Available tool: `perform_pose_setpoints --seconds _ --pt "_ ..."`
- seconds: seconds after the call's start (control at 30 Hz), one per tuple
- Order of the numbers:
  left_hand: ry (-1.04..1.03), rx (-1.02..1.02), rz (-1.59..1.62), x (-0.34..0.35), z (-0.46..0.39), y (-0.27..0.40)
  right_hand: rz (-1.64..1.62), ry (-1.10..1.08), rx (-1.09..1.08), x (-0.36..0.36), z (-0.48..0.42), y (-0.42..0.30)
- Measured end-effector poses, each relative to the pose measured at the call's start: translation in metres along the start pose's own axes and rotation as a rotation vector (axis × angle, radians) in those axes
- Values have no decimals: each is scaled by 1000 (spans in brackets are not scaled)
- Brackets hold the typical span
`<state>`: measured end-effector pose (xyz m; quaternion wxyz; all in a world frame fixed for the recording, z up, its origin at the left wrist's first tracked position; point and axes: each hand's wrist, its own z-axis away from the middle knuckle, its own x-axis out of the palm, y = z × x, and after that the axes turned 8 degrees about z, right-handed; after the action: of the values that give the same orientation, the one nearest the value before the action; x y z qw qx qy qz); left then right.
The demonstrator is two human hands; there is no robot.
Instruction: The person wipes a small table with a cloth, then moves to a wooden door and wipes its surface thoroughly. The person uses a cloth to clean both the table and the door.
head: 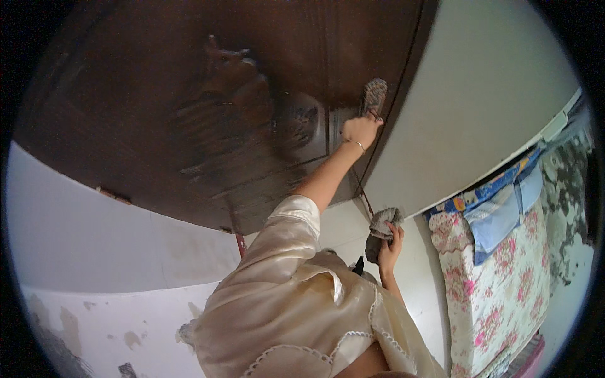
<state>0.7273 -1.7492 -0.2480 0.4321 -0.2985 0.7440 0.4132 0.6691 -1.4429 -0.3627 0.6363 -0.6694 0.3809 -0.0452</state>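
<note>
A dark brown carved wooden door fills the upper left of the view, with shiny, wet-looking streaks across its panel. My left hand is closed at the lower end of an ornate door handle near the door's right edge. Its fingers partly hide the lower part of the handle. A thin bracelet circles that wrist. Lower and to the right, my right hand grips a bunched grey-brown cloth, held away from the door. Part of the cloth hangs below the fingers.
Beside the door's right edge stands a pale wall. Farther right, a floral cover drapes a bed-like block, with blue cloth on top. A metal hinge sits on the door's lower left edge. Light floor tiles lie below.
</note>
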Motion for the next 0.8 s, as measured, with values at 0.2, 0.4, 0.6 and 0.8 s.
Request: perform_pose_setpoints --seconds 0.2,0.4,0.6,0.8 --pt "-90 56 -51 -9 -6 -4 1 -5 -5 15 -2 -4" --pt "-187 69 -38 -19 6 10 37 64 -123 29 -18 -11" --pt "-284 83 122 -39 22 -18 -76 81 -175 42 -63 -51" --pt "335 344 437 -101 94 -51 -363 274 -342 25 -193 -172"
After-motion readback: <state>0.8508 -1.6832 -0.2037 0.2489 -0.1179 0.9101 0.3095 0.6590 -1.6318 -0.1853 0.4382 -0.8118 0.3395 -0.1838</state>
